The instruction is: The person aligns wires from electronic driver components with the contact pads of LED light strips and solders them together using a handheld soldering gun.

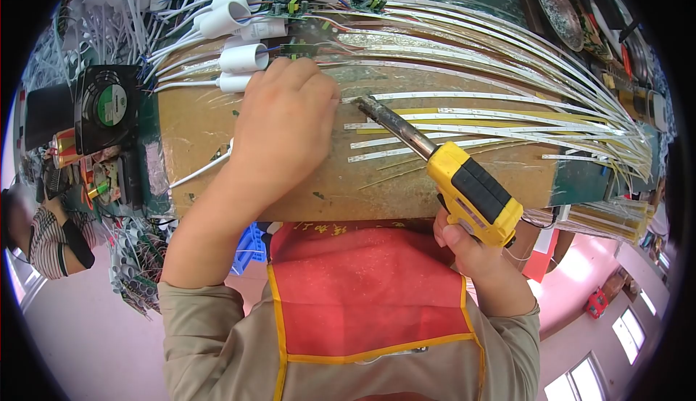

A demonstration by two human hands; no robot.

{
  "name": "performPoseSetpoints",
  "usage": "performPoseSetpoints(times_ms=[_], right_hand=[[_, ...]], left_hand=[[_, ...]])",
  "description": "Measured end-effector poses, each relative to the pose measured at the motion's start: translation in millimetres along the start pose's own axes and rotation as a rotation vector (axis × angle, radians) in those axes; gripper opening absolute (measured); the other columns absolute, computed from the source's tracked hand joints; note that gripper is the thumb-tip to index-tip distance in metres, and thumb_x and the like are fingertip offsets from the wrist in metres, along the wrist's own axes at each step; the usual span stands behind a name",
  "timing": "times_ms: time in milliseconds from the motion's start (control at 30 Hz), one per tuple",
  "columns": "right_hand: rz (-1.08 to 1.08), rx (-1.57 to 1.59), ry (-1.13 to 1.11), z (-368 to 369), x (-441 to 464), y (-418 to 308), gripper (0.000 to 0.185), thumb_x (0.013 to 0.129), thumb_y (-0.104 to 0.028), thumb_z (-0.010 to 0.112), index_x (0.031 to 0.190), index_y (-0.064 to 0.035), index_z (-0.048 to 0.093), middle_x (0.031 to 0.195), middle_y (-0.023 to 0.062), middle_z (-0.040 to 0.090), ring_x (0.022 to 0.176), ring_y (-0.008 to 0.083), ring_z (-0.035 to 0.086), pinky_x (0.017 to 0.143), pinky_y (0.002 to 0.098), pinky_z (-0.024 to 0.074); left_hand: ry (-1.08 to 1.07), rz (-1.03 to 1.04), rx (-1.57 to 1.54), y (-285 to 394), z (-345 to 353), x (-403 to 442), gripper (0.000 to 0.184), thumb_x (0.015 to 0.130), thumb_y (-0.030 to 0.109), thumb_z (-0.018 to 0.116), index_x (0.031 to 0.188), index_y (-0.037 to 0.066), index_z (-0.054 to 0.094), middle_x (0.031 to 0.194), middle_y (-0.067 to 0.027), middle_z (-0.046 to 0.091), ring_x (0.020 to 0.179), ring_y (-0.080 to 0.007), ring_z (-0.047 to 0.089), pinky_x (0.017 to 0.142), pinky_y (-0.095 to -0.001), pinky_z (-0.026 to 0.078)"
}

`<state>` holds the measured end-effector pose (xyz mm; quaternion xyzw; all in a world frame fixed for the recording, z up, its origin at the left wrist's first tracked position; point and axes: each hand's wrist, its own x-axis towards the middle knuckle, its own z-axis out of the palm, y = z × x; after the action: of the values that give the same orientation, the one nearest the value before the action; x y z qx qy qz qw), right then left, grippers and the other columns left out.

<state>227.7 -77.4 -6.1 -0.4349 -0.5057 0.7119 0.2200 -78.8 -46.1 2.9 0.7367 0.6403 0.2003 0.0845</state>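
Note:
My right hand (464, 245) is wrapped round the grip of a yellow and black soldering gun (475, 192). Its dark, crusted tip points up and left, close to the end of a white LED strip (449, 96). My left hand (286, 122) rests over the board, back upward, with bent fingers closed beside that same strip end. What those fingers pinch is hidden under the hand. Just beyond it lie white lamp sockets (245, 58) with cables, and small green circuit boards (293, 7) wired to further strips.
A brown work board (290, 201) covers the bench. More LED strips (507, 131) fan out rightward. At left are a black fan (109, 107) and bundled white cables (109, 17). A metal dish (558, 13) stands at top right. Another person (61, 238) is at far left.

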Motion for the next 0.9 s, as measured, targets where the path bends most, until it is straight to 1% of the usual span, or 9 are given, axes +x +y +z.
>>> performPoseSetpoints(times_ms=[100, 167, 367, 433, 533, 667, 767, 833, 900], right_hand=[[-0.019, 0.022, 0.007, 0.8, 0.4, -1.2, 0.046, 0.088, -0.015, 0.073, 0.126, 0.0007, 0.053, 0.081, 0.0043, 0.056, 0.069, 0.0139, 0.052, 0.062, 0.0296, 0.0454], [-0.041, 0.063, 0.016, 1.6, 1.4, -4.6, 0.018, 0.087, -0.004, 0.07, 0.104, -0.0022, 0.064, 0.085, 0.0023, 0.062, 0.074, 0.0132, 0.057, 0.064, 0.0292, 0.0465], [-0.028, 0.071, 0.006, 1.1, 2.0, -6.0, 0.017, 0.087, -0.003, 0.069, 0.103, -0.0019, 0.063, 0.084, 0.0023, 0.061, 0.074, 0.0136, 0.056, 0.064, 0.0296, 0.0455], [-0.028, 0.024, 0.007, 1.2, 1.5, -2.2, 0.046, 0.088, -0.017, 0.073, 0.125, 0.0012, 0.053, 0.078, 0.0037, 0.055, 0.067, 0.0137, 0.051, 0.061, 0.0296, 0.0447], [-0.033, 0.0, 0.011, 1.6, 1.6, -0.5, 0.062, 0.088, -0.024, 0.075, 0.136, 0.0028, 0.047, 0.074, 0.0043, 0.051, 0.063, 0.0136, 0.049, 0.059, 0.0295, 0.0443], [-0.047, 0.046, -0.015, 0.0, 2.7, -6.2, 0.015, 0.088, -0.004, 0.069, 0.102, -0.0022, 0.063, 0.083, 0.0017, 0.06, 0.073, 0.013, 0.055, 0.063, 0.0295, 0.0445], [-0.041, 0.081, -0.024, 0.2, 2.9, -7.5, 0.013, 0.088, -0.005, 0.069, 0.1, -0.0025, 0.062, 0.082, 0.0017, 0.06, 0.072, 0.0135, 0.055, 0.063, 0.0296, 0.0445], [-0.061, 0.029, -0.021, 0.0, 2.4, -0.6, 0.045, 0.088, -0.018, 0.073, 0.123, 0.0007, 0.053, 0.077, 0.0034, 0.054, 0.065, 0.0131, 0.05, 0.059, 0.0291, 0.0437], [-0.072, 0.013, -0.02, 0.3, 2.1, 2.2, 0.061, 0.087, -0.024, 0.076, 0.135, 0.0023, 0.049, 0.075, 0.0044, 0.052, 0.063, 0.0131, 0.048, 0.057, 0.0291, 0.0433]], left_hand=[[0.011, 0.03, 0.042, 0.5, 0.5, -0.5, 0.004, 0.083, 0.008, 0.067, 0.085, 0.006, 0.065, 0.091, -0.0089, 0.061, 0.09, -0.0321, 0.057, 0.079, -0.0438, 0.045], [0.015, 0.044, 0.062, -0.3, 0.0, -0.4, 0.004, 0.083, 0.008, 0.067, 0.085, 0.006, 0.064, 0.091, -0.0081, 0.061, 0.09, -0.0315, 0.057, 0.078, -0.0435, 0.044], [-0.004, 0.022, 0.063, 1.4, -0.9, 0.3, 0.004, 0.083, 0.008, 0.067, 0.085, 0.006, 0.065, 0.091, -0.0081, 0.061, 0.09, -0.0315, 0.058, 0.078, -0.0438, 0.044], [0.0, 0.017, 0.048, 0.4, -0.3, 1.3, 0.004, 0.083, 0.009, 0.067, 0.085, 0.006, 0.064, 0.091, -0.0083, 0.061, 0.09, -0.0316, 0.058, 0.078, -0.0439, 0.044], [-0.013, 0.009, 0.036, -0.2, -0.7, 2.1, 0.004, 0.083, 0.009, 0.067, 0.085, 0.007, 0.064, 0.09, -0.0086, 0.062, 0.09, -0.0318, 0.058, 0.078, -0.0439, 0.044], [-0.026, 0.02, 0.059, 0.7, -1.7, 2.6, 0.003, 0.083, 0.008, 0.067, 0.085, 0.007, 0.064, 0.091, -0.0088, 0.062, 0.09, -0.032, 0.058, 0.078, -0.0438, 0.044], [-0.022, 0.021, 0.061, 2.0, -1.6, 2.3, 0.003, 0.083, 0.008, 0.066, 0.085, 0.007, 0.064, 0.091, -0.0087, 0.062, 0.089, -0.032, 0.058, 0.078, -0.0437, 0.044], [-0.003, 0.029, 0.059, 2.3, -1.3, 2.5, 0.004, 0.083, 0.007, 0.067, 0.085, 0.007, 0.064, 0.09, -0.0086, 0.062, 0.09, -0.032, 0.058, 0.078, -0.0437, 0.044], [0.004, 0.033, 0.055, 2.7, -0.6, 2.5, 0.004, 0.082, 0.007, 0.067, 0.085, 0.007, 0.064, 0.09, -0.0086, 0.061, 0.09, -0.032, 0.058, 0.078, -0.0437, 0.044]])
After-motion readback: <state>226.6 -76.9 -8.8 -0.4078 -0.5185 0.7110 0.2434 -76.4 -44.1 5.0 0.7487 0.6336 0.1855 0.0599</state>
